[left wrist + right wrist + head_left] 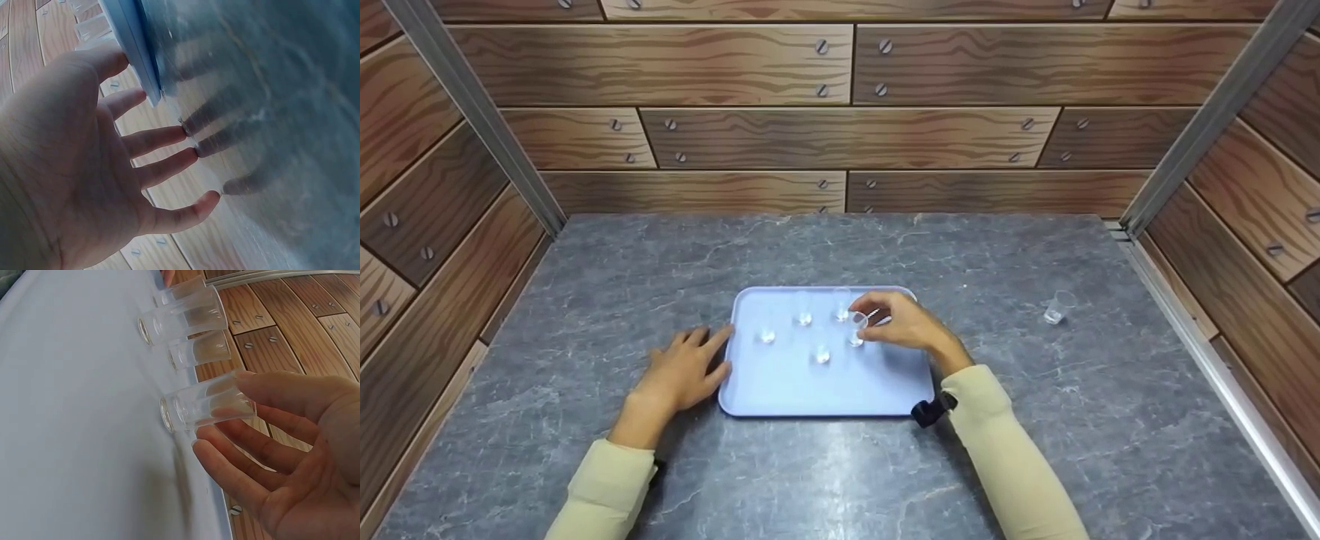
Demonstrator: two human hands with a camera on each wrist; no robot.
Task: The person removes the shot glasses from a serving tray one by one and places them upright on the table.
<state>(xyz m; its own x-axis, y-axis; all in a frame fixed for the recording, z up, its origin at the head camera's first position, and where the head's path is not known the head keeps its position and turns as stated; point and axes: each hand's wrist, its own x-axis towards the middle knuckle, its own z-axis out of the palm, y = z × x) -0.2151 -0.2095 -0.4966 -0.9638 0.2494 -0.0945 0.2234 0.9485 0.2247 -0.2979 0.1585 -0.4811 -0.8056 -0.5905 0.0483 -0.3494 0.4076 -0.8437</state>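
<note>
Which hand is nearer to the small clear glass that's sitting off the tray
Right. The right hand is over the tray, holding another glass, left of the lone glass; the left hand touches the tray's left edge, farther away.

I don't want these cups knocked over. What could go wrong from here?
The right hand has its fingers around a clear cup, which might tip if released unevenly. It could also knock the neighbouring cup just beyond it. The left hand touches the tray, so a push might jolt every cup standing there.
</note>
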